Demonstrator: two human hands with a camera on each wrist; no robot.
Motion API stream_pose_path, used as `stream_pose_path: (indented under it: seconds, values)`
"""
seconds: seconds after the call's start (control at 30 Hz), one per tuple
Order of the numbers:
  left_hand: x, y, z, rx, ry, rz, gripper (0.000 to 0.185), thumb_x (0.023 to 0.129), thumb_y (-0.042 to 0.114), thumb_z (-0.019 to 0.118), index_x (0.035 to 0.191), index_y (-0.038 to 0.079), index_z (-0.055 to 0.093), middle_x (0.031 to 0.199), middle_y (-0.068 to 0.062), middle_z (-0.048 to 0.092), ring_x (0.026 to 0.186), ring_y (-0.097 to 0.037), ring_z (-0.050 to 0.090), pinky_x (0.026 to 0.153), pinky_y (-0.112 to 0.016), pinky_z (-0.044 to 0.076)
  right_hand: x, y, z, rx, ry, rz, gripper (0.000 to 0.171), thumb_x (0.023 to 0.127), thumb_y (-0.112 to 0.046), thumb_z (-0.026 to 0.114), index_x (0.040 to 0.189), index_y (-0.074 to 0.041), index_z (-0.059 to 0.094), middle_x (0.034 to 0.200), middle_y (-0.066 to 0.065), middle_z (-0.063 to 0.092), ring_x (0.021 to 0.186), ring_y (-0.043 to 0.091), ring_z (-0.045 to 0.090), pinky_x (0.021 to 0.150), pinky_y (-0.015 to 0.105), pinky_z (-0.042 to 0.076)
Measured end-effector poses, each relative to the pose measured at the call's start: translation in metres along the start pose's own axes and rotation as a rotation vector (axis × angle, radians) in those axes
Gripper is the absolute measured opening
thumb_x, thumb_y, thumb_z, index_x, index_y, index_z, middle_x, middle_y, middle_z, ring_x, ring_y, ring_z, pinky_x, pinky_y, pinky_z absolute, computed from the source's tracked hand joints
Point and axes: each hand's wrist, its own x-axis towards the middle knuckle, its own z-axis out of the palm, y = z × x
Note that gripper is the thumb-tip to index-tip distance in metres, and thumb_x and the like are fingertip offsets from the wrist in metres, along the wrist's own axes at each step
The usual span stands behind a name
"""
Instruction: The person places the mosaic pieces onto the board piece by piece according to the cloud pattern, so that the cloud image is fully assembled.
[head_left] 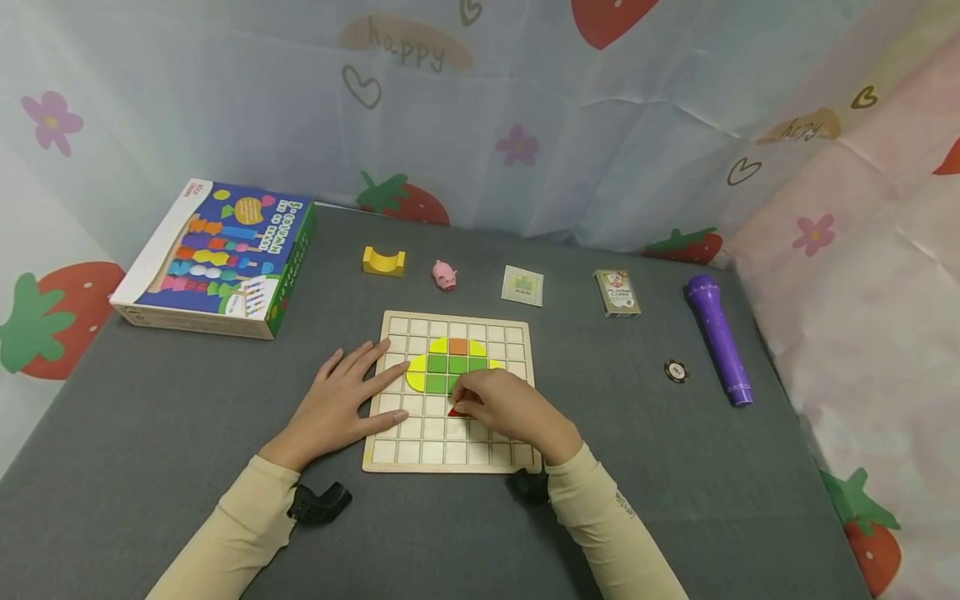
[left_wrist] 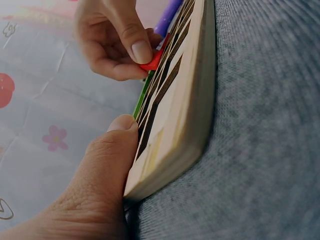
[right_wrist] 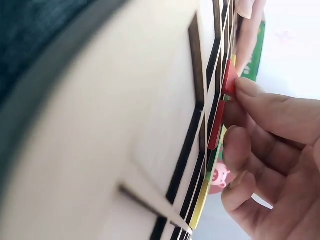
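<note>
A wooden grid board (head_left: pixel 442 468) lies flat on the table. My left hand (head_left: pixel 337 408) rests on its left side, fingers spread, the thumb (left_wrist: pixel 107 150) lying along the edge in the left wrist view. My right hand (head_left: pixel 510 404) is over the board's middle, pinching a small red triangular tile (head_left: pixel 454 412) between thumb and fingers. Another red tile (right_wrist: pixel 216 125) sits in the grid beside it in the right wrist view. Green square tiles (head_left: pixel 437 364), rounded yellow tiles (head_left: pixel 416 373) and an orange tile (head_left: pixel 457 346) fill cells in the upper part. The right hand hides some of the cells.
Behind the board are a yellow block (head_left: pixel 383 262), a pink pig figure (head_left: pixel 444 275), a pattern card (head_left: pixel 522 286) and a playing card box (head_left: pixel 618 293). A round chip (head_left: pixel 676 372) and a purple microphone-shaped tube (head_left: pixel 720 342) lie right. A large game box (head_left: pixel 217 258) stands back left.
</note>
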Motion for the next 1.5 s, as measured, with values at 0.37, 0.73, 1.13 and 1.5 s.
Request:
stream_pose_path:
  seconds: [0.37, 0.73, 1.13, 1.5]
  values:
    - [0.0, 0.0, -0.002, 0.009, -0.012, 0.0, 0.075, 0.085, 0.063, 0.058, 0.148, 0.028, 0.039, 0.157, -0.008, 0.026, 0.145, -0.032, 0.021, 0.114, -0.06, 0.011, -0.001, -0.001, 0.003, -0.084, 0.018, -0.01, 0.008, 0.092, -0.019, 0.066, 0.097, -0.015, 0.071, 0.09, -0.008, 0.067, 0.081, 0.006, 0.058, 0.078, 0.023, 0.051]
    - [0.0, -0.001, 0.003, -0.008, 0.022, 0.021, 0.074, 0.085, 0.063, 0.057, 0.147, 0.028, 0.04, 0.157, -0.009, 0.028, 0.144, -0.032, 0.023, 0.113, -0.06, 0.013, -0.043, 0.037, -0.032, -0.04, 0.188, 0.165, 0.013, 0.089, -0.014, 0.069, 0.101, -0.009, 0.068, 0.084, -0.002, 0.064, 0.067, 0.009, 0.052, 0.059, 0.026, 0.045]
    - [0.0, 0.001, -0.001, -0.049, -0.026, -0.074, 0.094, 0.081, 0.066, 0.06, 0.153, 0.014, 0.027, 0.159, -0.012, 0.018, 0.146, -0.034, 0.017, 0.115, -0.056, 0.01, -0.076, 0.068, -0.027, 0.009, 0.049, 0.258, 0.024, 0.085, -0.016, 0.073, 0.105, -0.005, 0.065, 0.087, 0.004, 0.06, 0.078, 0.015, 0.053, 0.069, 0.033, 0.047]
    - [0.0, 0.002, -0.002, -0.046, -0.043, -0.091, 0.095, 0.082, 0.065, 0.06, 0.152, 0.01, 0.027, 0.158, -0.014, 0.019, 0.145, -0.034, 0.016, 0.115, -0.055, 0.011, -0.074, 0.065, -0.019, 0.041, 0.086, 0.221, 0.015, 0.083, -0.009, 0.074, 0.094, -0.005, 0.064, 0.085, 0.002, 0.057, 0.074, 0.011, 0.052, 0.065, 0.027, 0.046]
